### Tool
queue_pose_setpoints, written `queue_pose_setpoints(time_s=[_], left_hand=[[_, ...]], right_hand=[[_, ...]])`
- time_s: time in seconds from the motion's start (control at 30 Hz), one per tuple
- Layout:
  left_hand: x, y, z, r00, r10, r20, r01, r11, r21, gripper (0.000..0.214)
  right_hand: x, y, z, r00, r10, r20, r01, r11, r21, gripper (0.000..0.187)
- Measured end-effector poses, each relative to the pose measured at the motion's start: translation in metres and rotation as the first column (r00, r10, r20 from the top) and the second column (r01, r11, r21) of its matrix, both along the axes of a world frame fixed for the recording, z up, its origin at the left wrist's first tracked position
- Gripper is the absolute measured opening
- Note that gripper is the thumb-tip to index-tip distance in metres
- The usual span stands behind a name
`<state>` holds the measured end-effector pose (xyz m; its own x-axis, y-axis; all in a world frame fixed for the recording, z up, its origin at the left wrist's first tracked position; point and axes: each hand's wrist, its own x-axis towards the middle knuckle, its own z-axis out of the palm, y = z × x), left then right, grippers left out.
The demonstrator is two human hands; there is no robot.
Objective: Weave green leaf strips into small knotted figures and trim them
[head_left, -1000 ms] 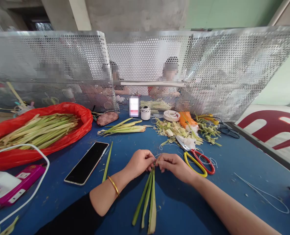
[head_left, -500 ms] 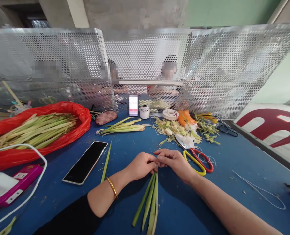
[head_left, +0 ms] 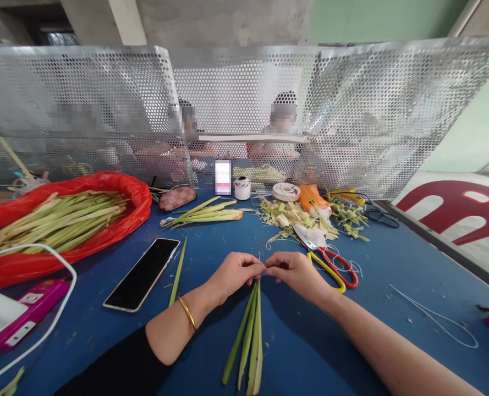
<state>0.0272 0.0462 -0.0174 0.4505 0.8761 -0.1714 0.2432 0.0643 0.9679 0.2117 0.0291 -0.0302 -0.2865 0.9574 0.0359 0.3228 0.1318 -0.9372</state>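
My left hand [head_left: 232,273] and my right hand [head_left: 294,272] meet fingertip to fingertip over the blue table [head_left: 351,330], both pinched at the top end of a small bundle of green stalks [head_left: 249,335]. The stalks lie flat and point toward me. A thin white thread seems to run between my fingers, too fine to follow. A gold bangle [head_left: 187,313] sits on my left wrist.
Scissors with yellow and red handles [head_left: 330,263] lie just right of my hands. A black phone [head_left: 143,273] and a loose stalk [head_left: 178,270] lie to the left. A red bag of stalks [head_left: 62,220], trimmings [head_left: 297,215], a white string [head_left: 434,319], a perforated metal screen [head_left: 244,110] with people behind.
My hands have stayed pinched on the bundle's top, shifting slightly up and down; the fingers have worked at the tip. The stalks have barely moved.
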Motion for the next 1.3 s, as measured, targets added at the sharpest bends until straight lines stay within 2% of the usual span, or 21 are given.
queue_pose_setpoints(time_s=[0.1,0.17,0.3,0.4,0.47,0.57,0.63,0.7,0.8,0.97,1.07,1.17,1.23,1.3], left_hand=[[0.000,0.001,-0.001,0.999,0.036,-0.001,-0.036,0.999,-0.011,0.021],[0.001,0.001,-0.002,0.998,0.070,-0.004,-0.070,0.996,-0.049,0.022],[0.001,0.003,-0.002,0.995,0.098,0.006,-0.097,0.990,-0.102,0.024],[0.001,0.003,-0.003,0.995,0.096,0.036,-0.093,0.992,-0.080,0.018],[0.000,0.003,-0.002,0.995,0.093,0.045,-0.091,0.995,-0.049,0.014],[0.000,0.003,0.000,0.997,0.079,0.010,-0.079,0.997,0.017,0.009],[0.000,0.003,-0.001,0.998,0.055,-0.022,-0.054,0.996,0.075,0.008],[0.000,0.004,-0.002,0.997,0.034,-0.072,-0.021,0.986,0.166,0.005],[0.000,0.005,-0.005,0.981,0.047,-0.189,0.024,0.933,0.360,0.008],[-0.001,-0.001,-0.004,0.912,0.166,-0.376,0.103,0.794,0.599,0.021],[0.000,-0.004,-0.003,0.828,0.249,-0.502,0.190,0.718,0.669,0.018],[0.001,-0.005,-0.005,0.766,0.278,-0.580,0.284,0.663,0.693,0.018],[0.001,-0.005,-0.007,0.748,0.291,-0.597,0.310,0.642,0.702,0.018],[0.002,-0.006,-0.008,0.746,0.305,-0.593,0.298,0.643,0.705,0.017]], right_hand=[[0.001,0.000,-0.001,0.993,-0.073,0.097,0.070,0.997,0.036,0.013],[0.001,-0.001,0.001,0.991,-0.079,0.109,0.074,0.996,0.047,0.014],[0.003,-0.003,0.006,0.994,0.068,0.086,-0.069,0.998,0.000,0.014],[0.003,-0.005,0.008,0.980,0.186,0.075,-0.183,0.982,-0.047,0.012],[0.004,-0.004,0.009,0.973,0.214,0.088,-0.212,0.977,-0.030,0.013],[0.002,-0.003,0.007,0.992,0.106,0.067,-0.110,0.993,0.049,0.010],[-0.001,-0.002,0.003,0.999,0.032,-0.036,-0.030,0.998,0.049,0.016],[-0.004,-0.001,-0.001,0.990,0.054,-0.130,-0.052,0.998,0.016,0.024],[-0.008,-0.001,-0.006,0.987,0.120,-0.103,-0.118,0.993,0.025,0.022],[-0.009,-0.002,-0.006,0.997,0.067,0.026,-0.068,0.995,0.068,0.021],[-0.009,-0.002,-0.007,0.998,0.051,0.032,-0.053,0.997,0.054,0.021],[-0.009,-0.002,-0.009,0.999,0.035,0.025,-0.037,0.998,0.046,0.016],[-0.010,-0.001,-0.010,1.000,0.026,0.009,-0.026,0.999,0.045,0.014],[-0.010,-0.001,-0.011,0.999,0.027,-0.020,-0.027,0.999,0.035,0.014]])
